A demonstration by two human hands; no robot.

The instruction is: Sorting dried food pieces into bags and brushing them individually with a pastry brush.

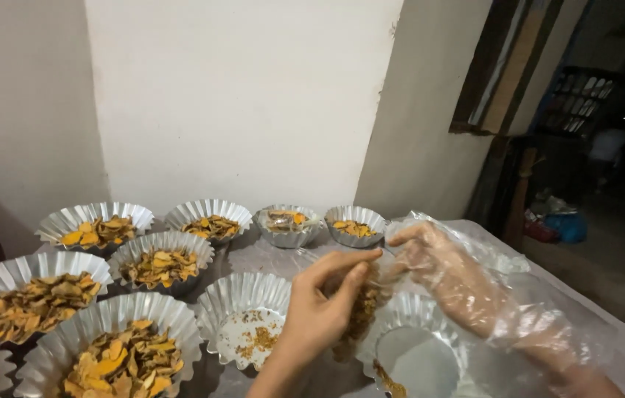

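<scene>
The left hand [320, 309] is bare and reaches in from the near edge, its thumb and fingers pinched shut on a clump of orange-brown dried slices [364, 306]. The right hand [438, 269] sits inside a loose clear plastic glove [504, 295] and meets the left hand from the right, its fingertips closed on the top of the same clump. The clump hangs between the two hands, just above the left rim of a fluted foil tray [415, 357] that holds only a few crumbs along its near edge. Just left of it, under the left wrist, stands a second foil tray [246, 317] with a thin scatter of orange crumbs on its floor.

Further left, three filled trays [120, 346] lie near, heaped with yellow and orange slices. At the far side, against the white wall [238, 96], a row of smaller trays [213, 217] holds lesser heaps. All stand on a table under a shiny plastic sheet [268, 258]. To the far right, a dark doorway [592, 110] opens beside the wall.
</scene>
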